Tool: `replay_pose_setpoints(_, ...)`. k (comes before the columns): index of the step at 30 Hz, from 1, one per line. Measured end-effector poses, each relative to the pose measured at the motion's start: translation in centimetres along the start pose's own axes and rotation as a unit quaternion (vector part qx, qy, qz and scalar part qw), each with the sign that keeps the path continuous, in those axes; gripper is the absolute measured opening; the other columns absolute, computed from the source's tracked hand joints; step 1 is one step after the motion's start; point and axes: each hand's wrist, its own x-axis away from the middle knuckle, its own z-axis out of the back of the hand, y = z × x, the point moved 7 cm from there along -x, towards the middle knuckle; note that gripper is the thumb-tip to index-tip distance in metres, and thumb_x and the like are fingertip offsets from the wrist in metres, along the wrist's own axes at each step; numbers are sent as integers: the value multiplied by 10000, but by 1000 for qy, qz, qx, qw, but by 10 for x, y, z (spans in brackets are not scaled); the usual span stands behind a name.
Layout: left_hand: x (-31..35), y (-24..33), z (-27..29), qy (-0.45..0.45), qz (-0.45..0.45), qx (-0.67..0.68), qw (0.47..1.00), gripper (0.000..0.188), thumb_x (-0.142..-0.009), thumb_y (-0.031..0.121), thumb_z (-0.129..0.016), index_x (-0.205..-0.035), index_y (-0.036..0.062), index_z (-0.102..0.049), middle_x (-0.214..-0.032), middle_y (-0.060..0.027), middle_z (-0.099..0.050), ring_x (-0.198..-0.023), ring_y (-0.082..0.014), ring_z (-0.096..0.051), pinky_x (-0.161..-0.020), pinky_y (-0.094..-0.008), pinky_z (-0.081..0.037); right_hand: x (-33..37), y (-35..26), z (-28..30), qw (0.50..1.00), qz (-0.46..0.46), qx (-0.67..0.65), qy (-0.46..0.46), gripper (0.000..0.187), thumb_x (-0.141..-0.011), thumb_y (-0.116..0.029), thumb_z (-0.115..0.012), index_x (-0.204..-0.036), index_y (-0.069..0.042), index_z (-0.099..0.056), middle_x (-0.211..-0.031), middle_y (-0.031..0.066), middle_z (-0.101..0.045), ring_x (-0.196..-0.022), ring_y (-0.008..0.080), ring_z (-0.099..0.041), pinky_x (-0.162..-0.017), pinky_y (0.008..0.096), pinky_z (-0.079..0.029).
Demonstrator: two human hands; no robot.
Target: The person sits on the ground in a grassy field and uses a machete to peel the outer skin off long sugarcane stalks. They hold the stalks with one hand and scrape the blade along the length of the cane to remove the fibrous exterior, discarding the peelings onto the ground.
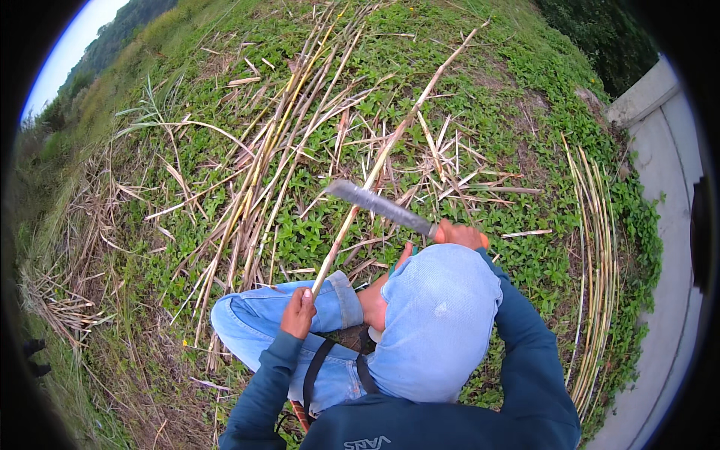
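Note:
My left hand (298, 312) is closed around the near end of a long cane stalk (381, 161), beside my bent left knee. The stalk slants away to the upper right over the grass. In my right hand (459, 235), closed on its orange handle, is a machete (382, 207). Its broad grey blade points left and lies across the stalk in the picture; whether the edge touches the stalk I cannot tell. My knee in light blue jeans (442, 322) rises just below the right hand.
A heap of long uncut stalks (277, 142) lies to the left. Dry strips and chips (450, 169) are scattered beyond the blade. On the right is a row of slender canes (595, 277) next to a concrete path (664, 225). Dry stems (64, 307) are bunched far left.

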Motion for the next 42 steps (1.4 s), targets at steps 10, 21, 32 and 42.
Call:
replay_pose_setpoints(10,-28,2,-13,-108,-37,-88,990,259,-965,298,-509,-1002,54,-587,-630,23,-475,-442,-67,-408,-371,-252,-303,12,27,-51,989,-105,-74,73,379,-796,-331,-631,-1035,-55,-531,-803,219,-660,-769,403,-651,-687,521,-506)
replay_pose_setpoints(21,4,31,-32,-346,220,284,867,305,-1003,376,-411,-1014,86,-503,-643,61,-353,-408,-25,-219,-347,-209,-177,18,40,-37,988,-111,-84,67,366,-806,-358,-620,-1018,-70,-537,-772,212,-658,-710,410,-648,-662,521,-504)
replay_pose_setpoints(32,13,10,10,-363,252,263,858,349,-995,422,-407,-979,84,-494,-619,59,-337,-419,-40,-265,-368,-210,-237,-6,64,-29,985,-116,-56,117,250,-778,-250,-630,-960,-97,-552,-803,199,-668,-702,401,-650,-658,512,-513)
replay_pose_setpoints(42,-11,-16,24,-309,150,103,934,323,-988,362,-448,-977,54,-545,-679,-17,-478,-572,-144,-465,-535,-292,-423,-22,119,-53,920,-268,-198,207,291,-743,-275,-627,-943,-63,-635,-883,219,-666,-856,406,-635,-751,487,-502)
